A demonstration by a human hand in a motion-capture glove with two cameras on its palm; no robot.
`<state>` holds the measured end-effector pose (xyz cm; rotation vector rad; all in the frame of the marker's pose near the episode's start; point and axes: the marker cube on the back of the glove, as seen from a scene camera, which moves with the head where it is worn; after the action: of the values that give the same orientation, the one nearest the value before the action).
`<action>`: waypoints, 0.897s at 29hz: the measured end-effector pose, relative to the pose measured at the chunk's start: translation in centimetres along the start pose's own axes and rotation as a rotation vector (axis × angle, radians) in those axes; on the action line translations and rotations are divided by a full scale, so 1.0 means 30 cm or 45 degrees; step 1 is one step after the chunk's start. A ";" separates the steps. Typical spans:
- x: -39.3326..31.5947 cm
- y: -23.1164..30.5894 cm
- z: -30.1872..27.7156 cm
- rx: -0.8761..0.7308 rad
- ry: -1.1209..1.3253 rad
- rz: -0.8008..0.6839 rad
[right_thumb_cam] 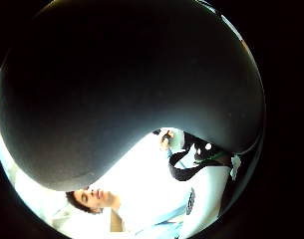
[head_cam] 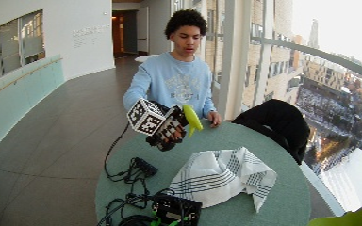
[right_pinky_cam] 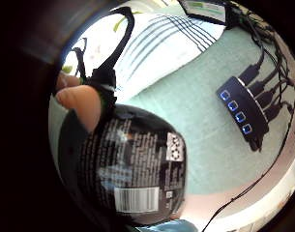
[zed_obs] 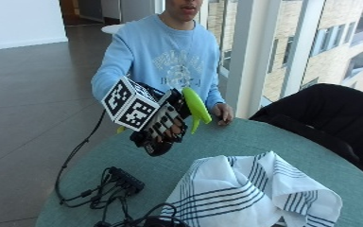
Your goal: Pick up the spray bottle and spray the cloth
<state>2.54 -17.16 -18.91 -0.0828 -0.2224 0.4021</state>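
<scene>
My gloved right hand point(zed_obs: 162, 125) grips a black spray bottle point(zed_obs: 158, 147) with a lime-green trigger head point(zed_obs: 195, 109) and holds it in the air above the near-left part of the round green table point(zed_obs: 232, 139). The nozzle points toward the striped cloth. The bottle's labelled black body point(right_pinky_cam: 132, 169) fills much of the little finger side view, with a bare fingertip point(right_pinky_cam: 81, 104) on it. Its dark body point(right_thumb_cam: 116, 84) blocks most of the thumb side view. The white cloth with dark stripes point(zed_obs: 244, 189) lies crumpled on the table, below and to the right of the bottle. It shows again as the cloth point(head_cam: 222, 176).
A black USB hub point(zed_obs: 126, 179) with blue lights point(right_pinky_cam: 236, 111) and tangled cables lies on the table's left side. A black box point(head_cam: 176, 207) sits at the front edge. The person's bare left hand point(zed_obs: 222, 113) rests on the far rim. A dark jacket point(head_cam: 275, 122) drapes a chair on the right.
</scene>
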 end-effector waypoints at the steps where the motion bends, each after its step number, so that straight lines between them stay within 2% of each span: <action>1: -0.003 -0.001 0.001 -0.002 -0.003 -0.001; 10: -0.055 0.002 0.024 0.027 -0.053 -0.073; 18: -0.237 0.039 0.111 0.107 -0.252 -0.380; 26: -0.468 0.046 0.336 0.073 -0.422 -0.673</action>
<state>-12.89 -21.10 -12.05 0.1006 -0.5438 -0.1088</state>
